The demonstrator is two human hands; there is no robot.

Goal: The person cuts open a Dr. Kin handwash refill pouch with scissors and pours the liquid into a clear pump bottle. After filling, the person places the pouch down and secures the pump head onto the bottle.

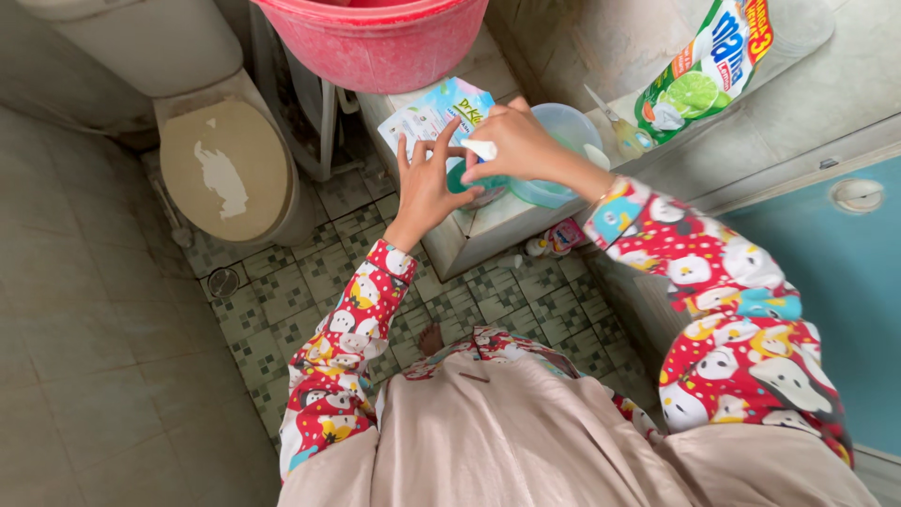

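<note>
this is a home bathroom: a toilet with a worn lid stands in the corner, small patterned tiles cover the floor, a red plastic tub sits on a tiled ledge, and a soap refill pouch lies nearby.

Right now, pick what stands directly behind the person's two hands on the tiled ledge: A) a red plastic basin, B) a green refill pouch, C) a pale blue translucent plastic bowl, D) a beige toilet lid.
C: the pale blue translucent plastic bowl sits on the tiled ledge just behind the right hand and left hand.
</note>
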